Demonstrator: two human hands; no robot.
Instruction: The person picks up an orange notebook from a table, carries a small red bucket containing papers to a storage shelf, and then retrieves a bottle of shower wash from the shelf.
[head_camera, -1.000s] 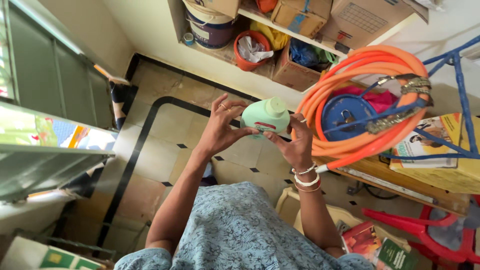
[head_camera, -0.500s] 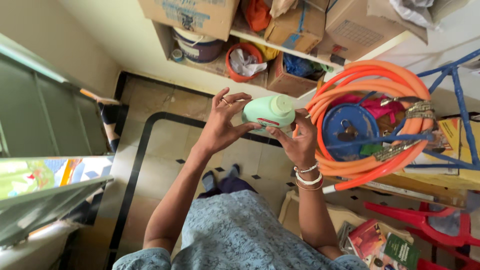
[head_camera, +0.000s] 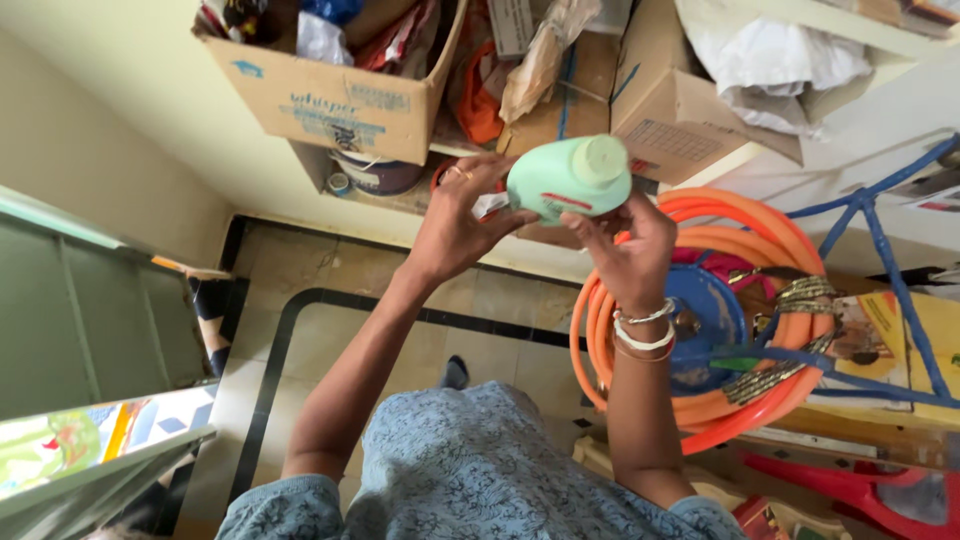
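Both my hands hold a pale green plastic bottle with a round cap, raised in front of the shelves. My left hand, with a ring on one finger, grips the bottle's base side. My right hand, with bangles at the wrist, supports it from below near the cap end. The bottle lies roughly on its side, cap toward the right.
Wall shelves hold an open cardboard box full of items, more cartons and a bucket. A coiled orange hose with a blue frame sits at right. A green metal cabinet stands at left; tiled floor lies below.
Both hands have lifted the green bottle upward toward the shelves, and my view has tilted up, bringing the upper shelf boxes into sight.
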